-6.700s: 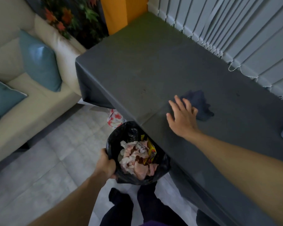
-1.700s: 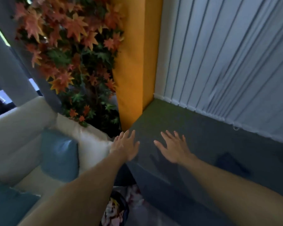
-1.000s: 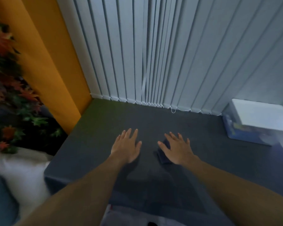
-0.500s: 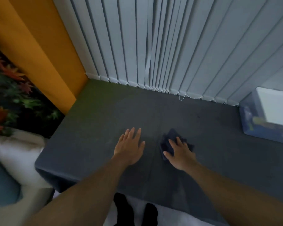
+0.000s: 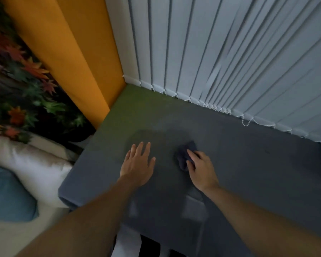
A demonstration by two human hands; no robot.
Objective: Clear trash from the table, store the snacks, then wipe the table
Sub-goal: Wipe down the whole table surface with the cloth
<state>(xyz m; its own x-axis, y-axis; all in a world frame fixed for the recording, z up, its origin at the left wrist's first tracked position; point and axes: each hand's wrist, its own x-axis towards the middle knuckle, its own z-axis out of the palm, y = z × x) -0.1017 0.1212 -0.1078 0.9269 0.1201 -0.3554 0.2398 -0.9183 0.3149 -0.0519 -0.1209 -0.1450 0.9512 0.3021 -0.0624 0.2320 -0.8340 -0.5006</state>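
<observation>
Right hand [image 5: 200,169] on cloth [image 5: 183,156]

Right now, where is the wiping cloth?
The dark cloth sits mid-table under the right hand's fingers, just right of the flat left hand.

1. The desk [image 5: 248,173] is filling the middle and right of the view, its far edge lying against the vertical blinds [image 5: 230,62].
2. The left hand [image 5: 137,164] is lying flat on the desk, left of the cloth [image 5: 183,156].
3. The right hand [image 5: 200,169] is resting on the cloth, its fingers [image 5: 191,154] lying over it.
4. The sofa [image 5: 35,164] is sitting left of the desk, with a cushion [image 5: 9,197] lying on it.
5. The curtain [image 5: 72,49] is hanging at the desk's far left corner, with foliage [image 5: 20,86] standing behind the sofa.
</observation>
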